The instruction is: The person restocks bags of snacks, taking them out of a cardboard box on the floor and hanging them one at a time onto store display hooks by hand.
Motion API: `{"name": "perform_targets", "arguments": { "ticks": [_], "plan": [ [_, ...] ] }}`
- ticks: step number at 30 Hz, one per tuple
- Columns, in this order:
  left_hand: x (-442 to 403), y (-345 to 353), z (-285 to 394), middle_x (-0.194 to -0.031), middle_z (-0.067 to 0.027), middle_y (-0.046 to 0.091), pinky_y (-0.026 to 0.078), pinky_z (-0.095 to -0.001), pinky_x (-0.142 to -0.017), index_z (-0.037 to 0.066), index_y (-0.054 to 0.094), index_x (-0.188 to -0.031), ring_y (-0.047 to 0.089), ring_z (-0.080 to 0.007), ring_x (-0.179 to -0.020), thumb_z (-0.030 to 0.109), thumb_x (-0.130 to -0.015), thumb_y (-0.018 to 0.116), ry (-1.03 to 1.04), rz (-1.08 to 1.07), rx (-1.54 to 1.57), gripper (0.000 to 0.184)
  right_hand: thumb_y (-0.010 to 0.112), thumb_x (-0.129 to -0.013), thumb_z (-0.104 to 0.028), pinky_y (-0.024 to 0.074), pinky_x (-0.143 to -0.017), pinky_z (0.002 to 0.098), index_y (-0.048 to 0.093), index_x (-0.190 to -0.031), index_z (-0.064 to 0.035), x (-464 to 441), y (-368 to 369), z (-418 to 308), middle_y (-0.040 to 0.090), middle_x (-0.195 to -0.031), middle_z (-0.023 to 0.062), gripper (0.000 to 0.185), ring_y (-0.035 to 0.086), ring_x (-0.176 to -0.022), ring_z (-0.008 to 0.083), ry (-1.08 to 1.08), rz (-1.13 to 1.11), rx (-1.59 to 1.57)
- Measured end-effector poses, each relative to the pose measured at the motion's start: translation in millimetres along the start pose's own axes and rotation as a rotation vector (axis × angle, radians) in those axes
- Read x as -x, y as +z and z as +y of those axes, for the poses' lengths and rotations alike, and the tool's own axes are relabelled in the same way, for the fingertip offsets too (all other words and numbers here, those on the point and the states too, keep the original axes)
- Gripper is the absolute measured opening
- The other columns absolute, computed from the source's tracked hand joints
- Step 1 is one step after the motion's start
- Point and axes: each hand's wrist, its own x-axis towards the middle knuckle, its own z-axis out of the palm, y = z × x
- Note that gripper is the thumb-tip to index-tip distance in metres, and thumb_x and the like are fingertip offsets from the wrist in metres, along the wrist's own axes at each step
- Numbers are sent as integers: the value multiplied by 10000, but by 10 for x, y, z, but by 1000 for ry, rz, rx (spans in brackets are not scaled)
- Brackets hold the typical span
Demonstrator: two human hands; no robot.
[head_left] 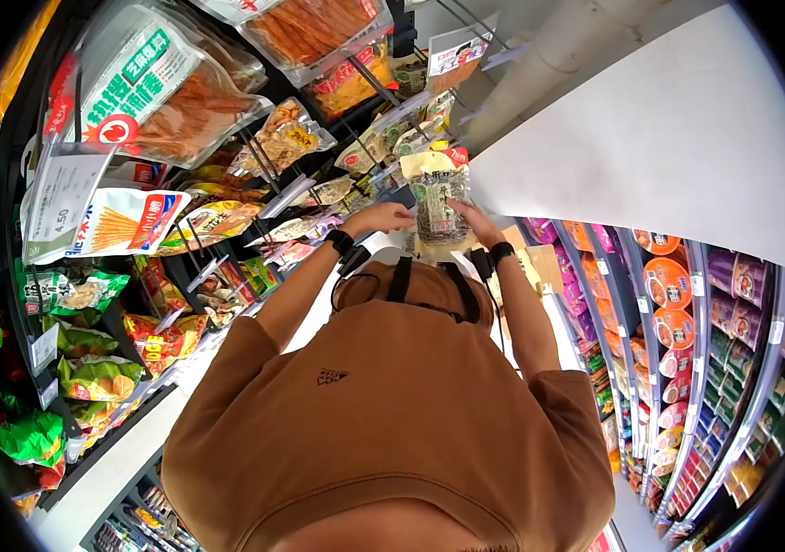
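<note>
A tall clear snack packet (436,210) with a cream top and a red corner mark is upright at the upper middle, in front of my chest. My right hand (473,224) grips its right edge, with fingertips over its front. My left hand (381,219) is at the packet's left edge, its fingers curled and pressed together; whether they pinch the packet or something small cannot be made out. Both wrists wear black bands with cables.
Hanging snack packets (300,138) on metal hooks fill the rack to the left, with a price tag (66,204) at the near end. A large white panel (641,138) stands at the upper right. Shelves of round orange tubs (669,283) and purple packs run down the right.
</note>
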Motion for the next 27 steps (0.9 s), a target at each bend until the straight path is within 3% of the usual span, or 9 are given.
{"name": "perform_targets", "arguments": {
  "ticks": [3, 12, 14, 17, 21, 27],
  "plan": [
    [50, -48, 79, -991, -70, 627, 498, -287, -725, 62, 585, -1155, 601, -167, -901, 494, -863, 572, -34, -18, 50, 521, 568, -888, -424, 389, -949, 298, 511, -1236, 18, -287, -1, -24, 605, -1146, 80, 565, 556, -1046, 146, -23, -131, -142],
    [89, -37, -38, -1013, -75, 623, 513, -309, -708, 61, 584, -1146, 602, -177, -893, 475, -871, 563, -91, 48, 92, 497, 544, -905, -412, 388, -949, 294, 506, -1244, -6, -475, 57, -69, 586, -1184, 75, 530, 558, -1046, 159, -17, -169, -138],
    [67, 5, -159, -827, -73, 636, 504, -279, -590, 11, 607, -1036, 611, -145, -704, 430, -858, 583, -21, 124, 134, 455, 539, -910, -398, 385, -960, 300, 489, -1258, 3, -459, -7, -4, 574, -1203, 81, 533, 556, -1055, 165, -9, -189, -169],
    [54, 14, -261, -861, -75, 642, 511, -274, -599, 13, 605, -1037, 628, -145, -744, 434, -859, 579, -45, 102, 147, 458, 573, -882, -406, 362, -992, 308, 361, -1352, 28, -354, -66, -13, 495, -1304, 119, 674, 490, -1169, 207, 23, -226, -89],
    [32, 65, -342, -901, -74, 642, 515, -275, -602, 19, 606, -1040, 634, -141, -777, 436, -859, 576, -65, 111, 200, 456, 586, -867, -428, 332, -1018, 319, 347, -1359, 42, -447, -118, -37, 485, -1316, 126, 722, 465, -1200, 211, 27, -292, -76],
    [66, 60, -296, -935, -73, 639, 519, -290, -610, 25, 607, -1048, 633, -142, -796, 421, -863, 571, -60, 112, 249, 438, 592, -840, -490, 280, -1041, 323, 370, -1365, 14, -742, -120, 19, 476, -1323, 109, 761, 429, -1221, 204, 10, -158, -32]
  ]
}}
